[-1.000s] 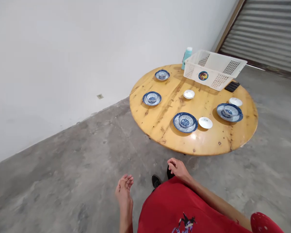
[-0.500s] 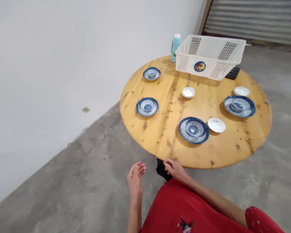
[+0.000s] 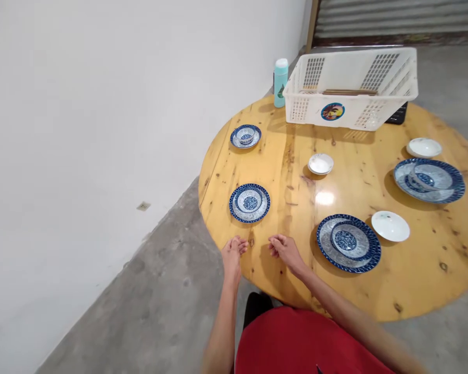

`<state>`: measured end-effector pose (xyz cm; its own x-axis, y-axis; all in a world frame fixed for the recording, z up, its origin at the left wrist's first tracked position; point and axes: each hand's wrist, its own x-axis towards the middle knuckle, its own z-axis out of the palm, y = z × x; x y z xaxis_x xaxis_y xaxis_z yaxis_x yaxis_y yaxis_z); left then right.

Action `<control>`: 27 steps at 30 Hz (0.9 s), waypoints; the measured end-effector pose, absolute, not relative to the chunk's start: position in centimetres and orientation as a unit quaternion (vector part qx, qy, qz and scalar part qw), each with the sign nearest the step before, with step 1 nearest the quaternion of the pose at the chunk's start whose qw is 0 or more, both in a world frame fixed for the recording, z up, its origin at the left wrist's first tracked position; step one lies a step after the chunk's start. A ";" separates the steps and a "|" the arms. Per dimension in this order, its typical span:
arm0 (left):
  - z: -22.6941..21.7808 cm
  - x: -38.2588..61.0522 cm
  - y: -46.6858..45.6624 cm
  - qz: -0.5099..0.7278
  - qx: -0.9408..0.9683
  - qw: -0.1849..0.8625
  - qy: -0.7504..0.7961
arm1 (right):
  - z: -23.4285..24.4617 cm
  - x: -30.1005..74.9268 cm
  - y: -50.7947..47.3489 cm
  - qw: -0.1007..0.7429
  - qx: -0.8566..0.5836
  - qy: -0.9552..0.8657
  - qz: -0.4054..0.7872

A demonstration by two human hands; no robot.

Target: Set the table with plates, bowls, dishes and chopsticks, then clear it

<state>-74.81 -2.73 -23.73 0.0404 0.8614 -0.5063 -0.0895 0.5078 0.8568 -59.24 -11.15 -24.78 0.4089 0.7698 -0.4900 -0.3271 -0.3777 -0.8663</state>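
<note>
My left hand (image 3: 233, 255) hovers at the near-left table edge, fingers loosely bent and holding nothing. Over the tabletop to its right is my right hand (image 3: 286, 251), its fingers half curled and empty. Just beyond both hands, a blue-and-white plate (image 3: 237, 215) carries a matching bowl (image 3: 250, 201). To the right of my right hand lies a larger blue-patterned plate (image 3: 327, 249) with a bowl (image 3: 347, 239) on it. A small white dish (image 3: 390, 226) sits close beside that plate.
The round wooden table (image 3: 284, 218) also bears a white basket (image 3: 353, 111) with brown sticks (image 3: 349, 92) inside and a turquoise bottle (image 3: 281, 85). Stacked white dishes (image 3: 320, 164) lie mid-table. More plates with bowls stand far left and right. A white wall (image 3: 120, 93) rises at left.
My view has come closer to the table. Both hands have moved forward, from in front of the table edge to the edge and over the top. The dishes keep their arrangement.
</note>
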 end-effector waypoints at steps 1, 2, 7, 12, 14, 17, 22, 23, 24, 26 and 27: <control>-23.9 -74.5 -1.6 0.368 0.335 0.645 0.580 | -24.5 -59.2 -10.4 0.537 -0.649 -0.161 0.514; -24.1 -74.3 -0.6 0.365 0.343 0.647 0.575 | -24.4 -59.1 -9.7 0.542 -0.651 -0.151 0.509; -25.1 -73.9 4.8 0.321 0.414 0.642 0.560 | -24.9 -58.9 -6.6 0.556 -0.681 -0.098 0.466; -26.7 -74.2 9.4 0.201 0.508 0.637 0.544 | -26.1 -59.5 -3.1 0.576 -0.703 -0.108 0.403; -27.2 -74.5 10.8 0.149 0.534 0.646 0.524 | -26.3 -60.0 -2.0 0.563 -0.731 -0.105 0.371; -27.5 -74.9 12.5 0.104 0.551 0.668 0.489 | -26.5 -60.8 -0.7 0.535 -0.777 -0.092 0.318; -27.5 -75.6 15.8 0.070 0.574 0.677 0.456 | -26.2 -62.5 1.5 0.516 -0.804 -0.082 0.284; -27.5 -75.7 16.5 0.065 0.578 0.677 0.451 | -26.2 -62.8 2.0 0.519 -0.804 -0.077 0.280; -27.5 -75.7 17.1 0.060 0.581 0.678 0.446 | -26.1 -63.0 2.5 0.521 -0.805 -0.072 0.276; -27.5 -75.8 18.1 0.053 0.585 0.680 0.438 | -26.1 -63.3 3.3 0.522 -0.807 -0.064 0.269; -27.6 -75.8 18.5 0.050 0.586 0.682 0.434 | -26.1 -63.4 3.6 0.521 -0.808 -0.062 0.268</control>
<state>-75.78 18.51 -27.55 0.6175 0.5782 -0.5332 0.4408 0.3071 0.8435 -63.43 3.64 -26.09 0.8491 0.3793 -0.3676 -0.1778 -0.4501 -0.8751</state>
